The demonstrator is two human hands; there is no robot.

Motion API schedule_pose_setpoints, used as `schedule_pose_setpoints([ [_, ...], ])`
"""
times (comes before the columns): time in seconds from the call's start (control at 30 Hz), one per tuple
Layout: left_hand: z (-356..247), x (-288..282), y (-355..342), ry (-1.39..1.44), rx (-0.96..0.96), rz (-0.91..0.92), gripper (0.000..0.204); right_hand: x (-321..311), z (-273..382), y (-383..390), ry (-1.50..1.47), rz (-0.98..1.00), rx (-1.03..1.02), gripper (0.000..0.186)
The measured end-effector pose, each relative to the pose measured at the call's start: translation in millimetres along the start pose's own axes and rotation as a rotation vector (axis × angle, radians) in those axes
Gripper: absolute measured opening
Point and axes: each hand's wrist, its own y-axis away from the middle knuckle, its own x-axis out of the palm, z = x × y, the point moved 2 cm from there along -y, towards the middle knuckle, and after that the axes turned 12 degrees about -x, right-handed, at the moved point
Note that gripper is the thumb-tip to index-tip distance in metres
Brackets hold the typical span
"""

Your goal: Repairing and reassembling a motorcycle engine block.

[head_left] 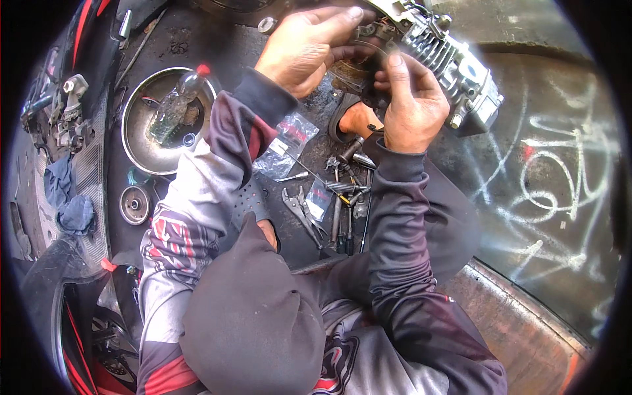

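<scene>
My left hand [303,52] reaches up to the dark metal parts at the end of an engine [434,56] with silver cooling fins, its fingers curled round something I cannot make out. My right hand [411,105] pinches a thin curved ring [372,45] between thumb and finger, just below those parts and close beside my left fingertips. Directly under both hands sits a rusty, dark round piece [349,76], partly hidden by my fingers.
Wrenches and sockets [342,204], locking pliers [303,214], plastic bags [286,141], a metal pan [136,141] with a bottle [171,115], blue rags [72,210] and black fairing [79,322] lie around. My sandalled feet [359,118] are among them. A painted metal panel [540,178] stands right.
</scene>
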Motion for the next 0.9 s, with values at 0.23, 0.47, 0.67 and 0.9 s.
schedule_pose_setpoints([
  [0.23,-4.4,-2.7,2.6,-0.038,-0.058,0.004,0.025,0.3,-6.3,-2.6,-0.085,-0.022,0.087,0.024],
  [0.47,-4.9,2.2,1.2,-0.047,-0.052,-0.02,0.018,0.4,-11.6,-1.9,-0.13,-0.021,0.13,0.025],
  [0.67,-2.8,-3.1,-4.6,-0.067,-0.04,-0.05,0.013,-0.8,-12.1,-4.4,-0.069,-0.007,0.067,0.025],
  [0.9,-7.3,0.3,-1.6,-0.109,-0.027,-0.074,0.019,4.8,-5.3,-0.8,-0.135,-0.019,0.133,0.028],
])
